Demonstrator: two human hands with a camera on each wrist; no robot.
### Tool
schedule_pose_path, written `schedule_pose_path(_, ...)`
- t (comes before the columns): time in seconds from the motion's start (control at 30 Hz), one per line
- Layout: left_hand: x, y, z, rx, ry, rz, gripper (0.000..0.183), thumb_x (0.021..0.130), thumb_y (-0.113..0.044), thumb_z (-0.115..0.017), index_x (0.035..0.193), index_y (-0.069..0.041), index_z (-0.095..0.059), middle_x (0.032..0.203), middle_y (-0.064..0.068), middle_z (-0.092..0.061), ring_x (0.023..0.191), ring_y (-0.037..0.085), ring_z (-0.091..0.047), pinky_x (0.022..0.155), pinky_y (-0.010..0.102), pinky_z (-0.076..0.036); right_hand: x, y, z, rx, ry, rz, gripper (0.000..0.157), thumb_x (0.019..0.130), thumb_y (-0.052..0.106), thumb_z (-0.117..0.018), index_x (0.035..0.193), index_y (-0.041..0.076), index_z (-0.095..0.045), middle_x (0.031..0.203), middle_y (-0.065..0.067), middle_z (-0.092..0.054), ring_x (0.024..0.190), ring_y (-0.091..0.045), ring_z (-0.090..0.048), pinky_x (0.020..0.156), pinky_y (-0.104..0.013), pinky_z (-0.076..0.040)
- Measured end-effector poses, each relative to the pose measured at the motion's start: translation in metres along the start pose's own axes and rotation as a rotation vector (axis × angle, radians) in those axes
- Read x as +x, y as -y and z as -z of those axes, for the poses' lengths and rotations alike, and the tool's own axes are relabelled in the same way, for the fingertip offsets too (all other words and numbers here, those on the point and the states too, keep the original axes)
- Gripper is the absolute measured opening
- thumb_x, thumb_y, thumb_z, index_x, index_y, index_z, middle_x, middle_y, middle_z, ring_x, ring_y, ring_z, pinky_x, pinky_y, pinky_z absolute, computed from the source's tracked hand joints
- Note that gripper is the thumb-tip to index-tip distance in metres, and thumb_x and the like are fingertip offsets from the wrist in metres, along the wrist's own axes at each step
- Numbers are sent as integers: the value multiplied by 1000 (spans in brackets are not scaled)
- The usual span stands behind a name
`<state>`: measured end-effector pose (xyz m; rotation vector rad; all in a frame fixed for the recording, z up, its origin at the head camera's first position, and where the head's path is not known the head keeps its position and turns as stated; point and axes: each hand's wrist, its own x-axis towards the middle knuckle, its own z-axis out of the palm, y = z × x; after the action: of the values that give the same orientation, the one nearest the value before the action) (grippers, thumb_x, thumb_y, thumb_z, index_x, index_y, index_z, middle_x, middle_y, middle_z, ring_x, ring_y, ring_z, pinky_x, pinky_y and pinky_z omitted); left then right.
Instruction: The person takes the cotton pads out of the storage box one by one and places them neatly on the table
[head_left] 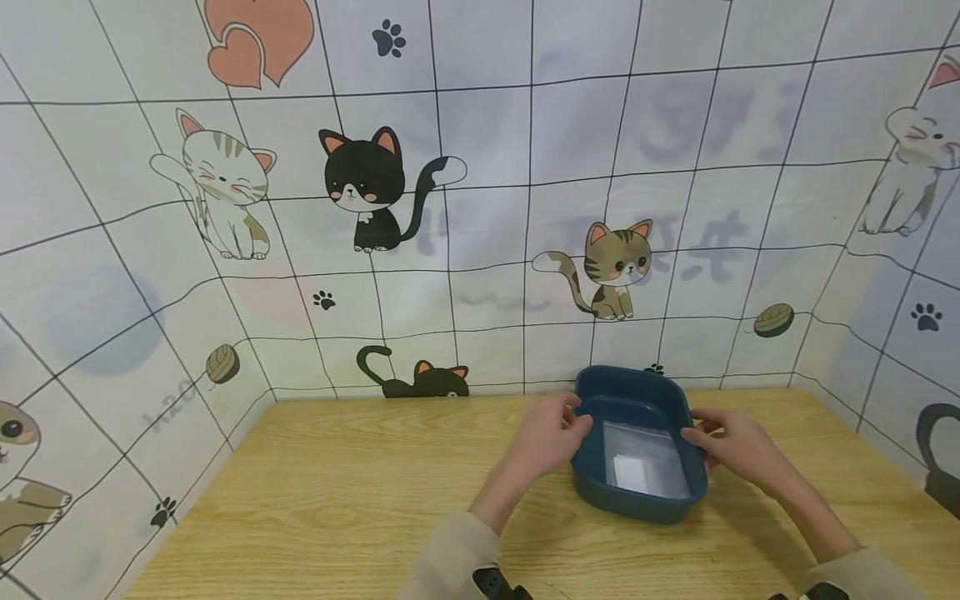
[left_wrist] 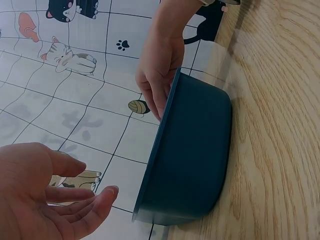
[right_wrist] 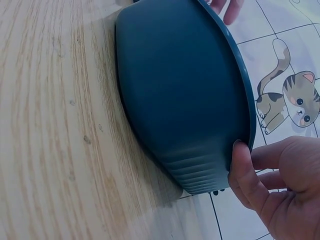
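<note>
A dark blue plastic basin (head_left: 637,502) with rounded corners stands on the wooden table, towards its back right. Inside it lies a clear zip bag (head_left: 663,462) with a small white rectangle (head_left: 630,473) showing in it. My right hand (head_left: 738,446) pinches the basin's right rim; in the right wrist view its fingers (right_wrist: 245,172) meet the rim and outer wall. On the other side is my left hand (head_left: 547,433), fingers loosely bent and holding nothing. The left wrist view shows this left hand (left_wrist: 60,195) apart from the basin wall (left_wrist: 187,150).
The wood-grain table (head_left: 360,500) spreads to the left and front of the basin. White sheeting (head_left: 487,208) printed with cats and black grid lines rises behind the table and along both sides. The basin stands near the table's back edge.
</note>
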<state>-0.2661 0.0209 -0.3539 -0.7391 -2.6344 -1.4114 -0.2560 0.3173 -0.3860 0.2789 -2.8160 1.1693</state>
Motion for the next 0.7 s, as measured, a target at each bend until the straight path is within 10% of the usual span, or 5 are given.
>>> schedule_pose_path(0.7, 4, -11, -20, 5, 57, 43, 36, 100, -19, -63, 130, 0, -61, 93, -1, -64, 77, 6, -56, 71, 24, -49, -1, -1, 0, 10, 2, 20, 55, 101, 14, -62, 135, -25, -41, 100, -18, -66, 63, -17, -65, 59, -35, -57)
